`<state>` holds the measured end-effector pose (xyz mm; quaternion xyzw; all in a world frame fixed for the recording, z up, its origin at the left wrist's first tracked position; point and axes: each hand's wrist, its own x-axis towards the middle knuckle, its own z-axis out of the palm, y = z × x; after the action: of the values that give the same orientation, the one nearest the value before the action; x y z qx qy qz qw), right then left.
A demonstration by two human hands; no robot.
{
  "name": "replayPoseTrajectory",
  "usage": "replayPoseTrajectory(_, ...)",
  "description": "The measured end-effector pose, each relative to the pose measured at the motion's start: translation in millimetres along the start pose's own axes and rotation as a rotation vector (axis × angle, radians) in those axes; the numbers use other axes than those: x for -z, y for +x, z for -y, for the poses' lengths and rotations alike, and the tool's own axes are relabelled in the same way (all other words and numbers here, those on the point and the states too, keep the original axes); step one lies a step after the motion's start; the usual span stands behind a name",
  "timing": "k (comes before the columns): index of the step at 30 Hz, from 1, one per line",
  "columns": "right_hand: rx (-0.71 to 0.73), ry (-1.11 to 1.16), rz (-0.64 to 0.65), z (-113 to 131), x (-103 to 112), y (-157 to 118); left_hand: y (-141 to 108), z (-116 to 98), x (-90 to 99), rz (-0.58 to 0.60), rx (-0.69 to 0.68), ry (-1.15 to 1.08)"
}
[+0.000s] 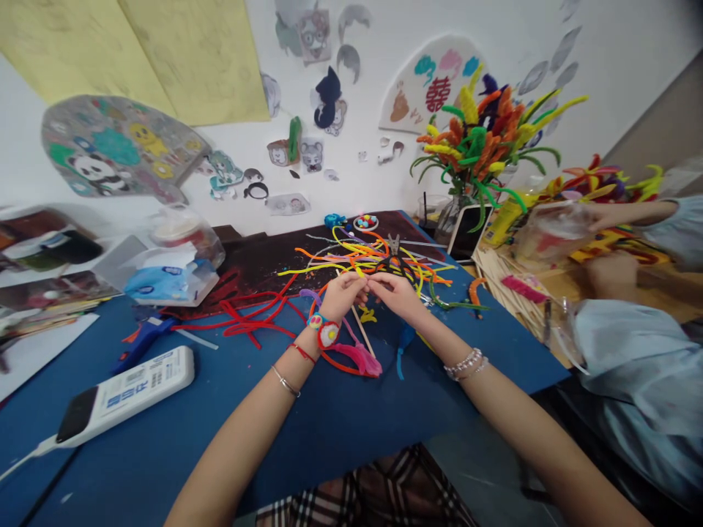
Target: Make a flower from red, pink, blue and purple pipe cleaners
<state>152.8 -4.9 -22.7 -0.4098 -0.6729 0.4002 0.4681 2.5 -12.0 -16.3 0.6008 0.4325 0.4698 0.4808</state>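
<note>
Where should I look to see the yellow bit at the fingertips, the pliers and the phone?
Yellow bit (360,271): head view, on the small part that shows.
Pliers (394,254): head view, near the pivot.
Phone (470,233): head view, on its dark screen.

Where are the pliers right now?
In the head view, just right of centre, the pliers lie among the pipe cleaners, just beyond the right hand and left of the phone.

You can pass over the blue tabletop (356,421) nearest you, but tangled pipe cleaners (351,253) and pliers (393,247) block straight ahead, a leaning phone (469,231) ahead-right, and a white power bank (135,392) left.
</note>
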Motion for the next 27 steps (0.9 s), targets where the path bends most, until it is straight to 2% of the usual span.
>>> replayPoseTrajectory(8,-0.067,0.070,0.044,-2,2,-1,1,3,1.7,-0.013,0.030,-0.088)
replayPoseTrajectory(14,-0.087,0.037,0.103,-2,2,-2,4,-3,6.1,-0.087,0.013,-0.069)
replayPoseTrajectory(18,-0.058,-0.008,0.082,-3,1,-1,5,-9,10.1,-0.105,0.008,-0.011)
replayPoseTrajectory(27,0.084,-0.197,-0.012,2,-1,-5,0,-18,19.2,-0.045,0.010,0.224)
